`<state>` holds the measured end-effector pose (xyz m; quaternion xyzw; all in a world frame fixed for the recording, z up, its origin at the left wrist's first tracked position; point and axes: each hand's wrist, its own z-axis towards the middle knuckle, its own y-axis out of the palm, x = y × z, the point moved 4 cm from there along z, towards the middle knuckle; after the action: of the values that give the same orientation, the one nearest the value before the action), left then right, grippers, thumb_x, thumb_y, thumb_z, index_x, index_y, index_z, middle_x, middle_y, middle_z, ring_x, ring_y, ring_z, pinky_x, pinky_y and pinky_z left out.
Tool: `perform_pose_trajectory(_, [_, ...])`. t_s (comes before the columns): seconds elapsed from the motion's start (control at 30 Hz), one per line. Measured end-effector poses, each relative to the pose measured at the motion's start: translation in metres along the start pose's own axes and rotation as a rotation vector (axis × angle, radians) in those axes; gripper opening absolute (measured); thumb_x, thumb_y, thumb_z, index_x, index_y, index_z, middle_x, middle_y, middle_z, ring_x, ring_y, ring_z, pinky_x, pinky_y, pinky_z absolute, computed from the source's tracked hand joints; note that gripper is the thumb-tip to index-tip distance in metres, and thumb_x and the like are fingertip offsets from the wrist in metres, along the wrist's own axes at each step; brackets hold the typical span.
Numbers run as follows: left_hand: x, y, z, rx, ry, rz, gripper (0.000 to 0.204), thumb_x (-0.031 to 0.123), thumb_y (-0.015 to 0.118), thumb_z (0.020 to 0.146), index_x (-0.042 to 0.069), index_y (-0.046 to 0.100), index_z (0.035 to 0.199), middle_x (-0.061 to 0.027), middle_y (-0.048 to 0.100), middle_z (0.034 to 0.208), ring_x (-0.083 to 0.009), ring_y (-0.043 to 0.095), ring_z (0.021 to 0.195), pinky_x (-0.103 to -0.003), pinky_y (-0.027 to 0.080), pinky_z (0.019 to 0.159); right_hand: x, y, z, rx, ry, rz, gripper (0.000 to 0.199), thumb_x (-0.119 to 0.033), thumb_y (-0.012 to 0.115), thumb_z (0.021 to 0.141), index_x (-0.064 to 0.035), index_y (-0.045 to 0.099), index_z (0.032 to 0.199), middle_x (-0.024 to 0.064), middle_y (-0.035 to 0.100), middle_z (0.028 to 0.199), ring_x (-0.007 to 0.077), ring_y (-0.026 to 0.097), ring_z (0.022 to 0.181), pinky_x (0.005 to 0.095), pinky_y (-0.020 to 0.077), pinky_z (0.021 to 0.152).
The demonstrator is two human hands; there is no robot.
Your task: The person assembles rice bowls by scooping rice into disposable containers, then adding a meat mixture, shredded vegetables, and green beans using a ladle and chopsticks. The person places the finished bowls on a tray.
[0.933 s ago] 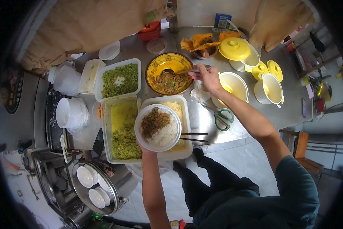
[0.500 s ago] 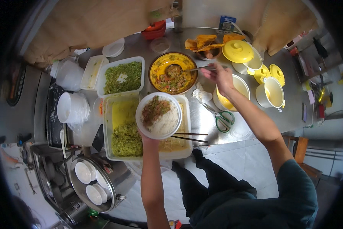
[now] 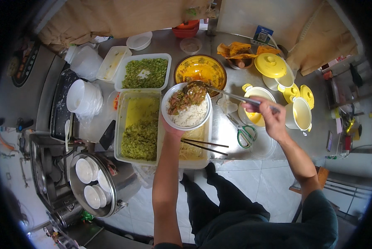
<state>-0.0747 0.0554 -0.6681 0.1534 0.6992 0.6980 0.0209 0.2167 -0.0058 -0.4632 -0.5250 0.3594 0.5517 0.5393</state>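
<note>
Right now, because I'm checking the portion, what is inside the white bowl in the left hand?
The white bowl holds rice, with brownish-green topping toward its upper left. The spoon covers part of the upper right, and whatever lies under the topping is hidden.

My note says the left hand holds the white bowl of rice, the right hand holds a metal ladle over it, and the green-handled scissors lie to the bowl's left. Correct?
Not quite: the head view shows the green-handled scissors to the right of the white bowl. The rest stands.
</note>
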Motion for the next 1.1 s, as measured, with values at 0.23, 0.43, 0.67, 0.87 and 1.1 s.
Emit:
perform_pose_trajectory(0.23, [-0.003,-0.005,-0.01,0.022,-0.035,-0.035,0.064,0.051,0.039,0.104,0.008,0.044,0.151,-0.0173,0.047,0.153,-0.0388,0.05,0.136,-0.059,0.042,0.112,-0.016,-0.003,-0.024,-0.189,-0.399,-0.478,0.033,-0.016,0.058,0.103,0.0095,0.067,0.121,0.0233,0.072,0.118,0.0344,0.071,0.11,0.0389,0.0554,0.096])
perform_pose_trajectory(0.43, [-0.002,-0.003,-0.021,-0.062,0.0,-0.035,0.063,0.049,0.043,0.103,0.007,0.047,0.149,-0.0172,0.051,0.149,-0.0372,0.052,0.134,-0.056,0.046,0.11,-0.029,-0.007,-0.042,-0.274,-0.433,-0.368,0.034,-0.018,0.057,0.104,0.0108,0.068,0.118,0.0249,0.072,0.113,0.0353,0.071,0.109,0.0418,0.056,0.096])
perform_pose_trajectory(0.67, [-0.009,-0.008,-0.028,0.081,-0.042,0.007,0.066,0.051,0.042,0.102,0.005,0.044,0.15,-0.0191,0.05,0.15,-0.0381,0.051,0.135,-0.056,0.044,0.112,-0.009,0.02,-0.033,-0.257,-0.379,-0.452,0.036,-0.021,0.059,0.103,0.01,0.068,0.118,0.0237,0.072,0.117,0.035,0.071,0.109,0.0397,0.0558,0.095])
perform_pose_trajectory(0.87, [-0.007,-0.003,-0.034,0.053,-0.016,0.028,0.065,0.051,0.042,0.102,0.005,0.046,0.149,-0.0197,0.052,0.147,-0.0384,0.053,0.132,-0.057,0.045,0.11,-0.03,0.018,-0.048,-0.318,-0.423,-0.36,0.033,-0.015,0.063,0.1,0.0112,0.067,0.119,0.0245,0.072,0.116,0.036,0.069,0.114,0.0415,0.0554,0.097])
perform_pose_trajectory(1.1, [-0.007,0.0,-0.042,0.006,-0.051,-0.05,0.06,0.048,0.04,0.103,0.004,0.054,0.142,-0.0171,0.059,0.139,-0.036,0.06,0.124,-0.053,0.049,0.107,-0.021,0.056,-0.053,-0.351,-0.393,-0.336,0.031,-0.008,0.065,0.096,0.0085,0.066,0.123,0.0215,0.07,0.122,0.0352,0.07,0.112,0.0374,0.0568,0.094])
